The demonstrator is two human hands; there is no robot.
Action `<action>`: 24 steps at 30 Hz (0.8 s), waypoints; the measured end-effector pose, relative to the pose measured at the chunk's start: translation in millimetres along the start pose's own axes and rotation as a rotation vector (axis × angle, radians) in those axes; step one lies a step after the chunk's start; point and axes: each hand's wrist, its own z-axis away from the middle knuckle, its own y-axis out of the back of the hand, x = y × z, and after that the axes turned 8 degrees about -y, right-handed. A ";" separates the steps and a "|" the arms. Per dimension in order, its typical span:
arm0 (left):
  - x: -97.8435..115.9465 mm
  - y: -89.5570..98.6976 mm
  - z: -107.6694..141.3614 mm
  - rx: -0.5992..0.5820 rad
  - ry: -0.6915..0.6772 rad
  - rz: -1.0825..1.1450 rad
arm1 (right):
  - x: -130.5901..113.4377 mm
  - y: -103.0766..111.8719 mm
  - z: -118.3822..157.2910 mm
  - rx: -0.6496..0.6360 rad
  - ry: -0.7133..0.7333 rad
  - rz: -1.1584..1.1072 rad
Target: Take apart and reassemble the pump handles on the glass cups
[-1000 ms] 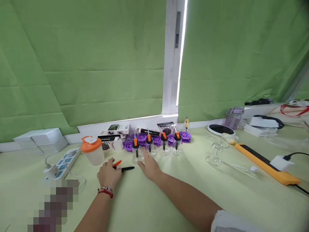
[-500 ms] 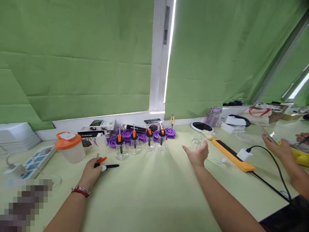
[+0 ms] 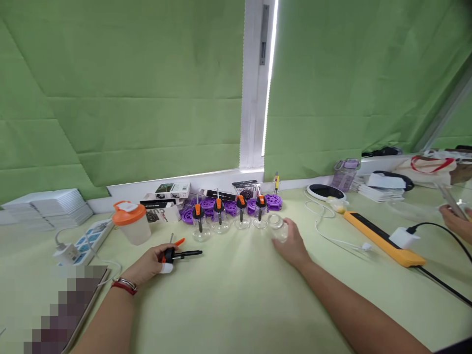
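- Since half a second earlier, the right hand (image 3: 293,244) had been brought back in from open air, and a clear glass jar (image 3: 278,227) was now gripped in its curled fingers, just right of the row of four stoppered jars (image 3: 229,223).
- Left of that row, an orange-lidded cup (image 3: 132,223) was seen standing, with a power strip (image 3: 79,243) further left.
- Below the row's left end, the left hand (image 3: 153,263) was closed around a black-and-orange stopper tool (image 3: 177,253).
- The jar would best be set down upright, in line with the row, without the end jar being knocked.
- Right of the row, a white cable (image 3: 328,238) and an orange bar (image 3: 379,238) were lying near, and another person's hand (image 3: 455,221) was seen at the far edge.
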 end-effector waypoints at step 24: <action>43.5 -95.2 -7.5 -0.093 -0.129 0.202 | -90.8 -28.4 62.8 -0.206 0.664 0.096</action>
